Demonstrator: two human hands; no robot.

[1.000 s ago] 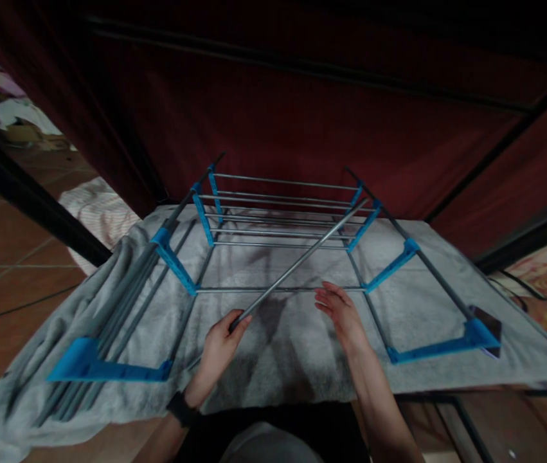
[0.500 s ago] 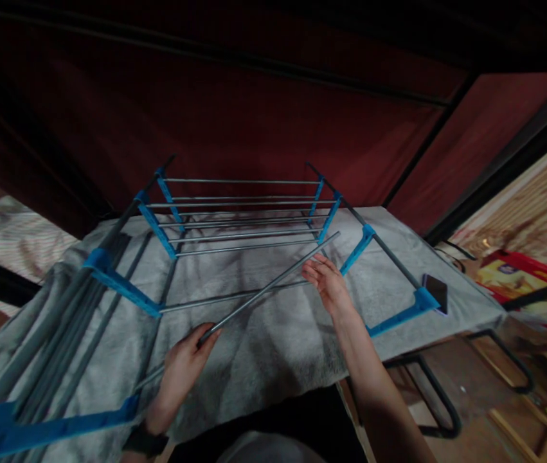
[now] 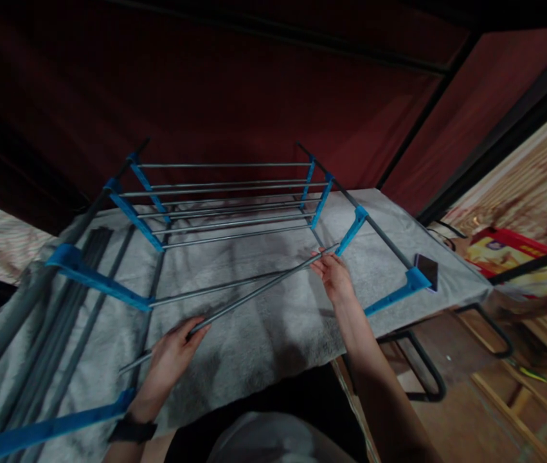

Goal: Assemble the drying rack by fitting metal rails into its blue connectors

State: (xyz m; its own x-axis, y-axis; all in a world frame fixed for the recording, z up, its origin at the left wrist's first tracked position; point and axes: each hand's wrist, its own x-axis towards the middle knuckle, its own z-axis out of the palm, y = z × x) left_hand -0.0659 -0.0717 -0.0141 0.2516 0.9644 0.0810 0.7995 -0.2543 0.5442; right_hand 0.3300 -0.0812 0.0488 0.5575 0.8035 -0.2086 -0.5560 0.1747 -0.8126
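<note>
My left hand (image 3: 174, 350) is closed round a thin grey metal tube (image 3: 254, 294) that slants up to the right. A length of tube also shows to the left, beyond that hand. At the far end of the slanting tube, the fingers of my right hand (image 3: 333, 276) are bent against it, close to a blue plastic bracket (image 3: 351, 231) on the right side of a rack frame. Opposite stands another blue bracket (image 3: 99, 280) on the left side pole. One crossbar (image 3: 215, 292) lies just behind the held tube. Farther back, several crossbars (image 3: 225, 226) join more blue brackets.
Several loose grey tubes (image 3: 54, 341) lie at the left on the grey cloth (image 3: 263, 347) under the rack. A phone (image 3: 426, 271) rests near the right front bracket (image 3: 415, 280). Dark red panels (image 3: 234, 96) rise behind. A red and yellow package (image 3: 519, 257) lies at the right.
My right hand has closed in on the tube's far end, which has dropped toward the right bracket. My left hand still holds the tube. The view has shifted slightly.
</note>
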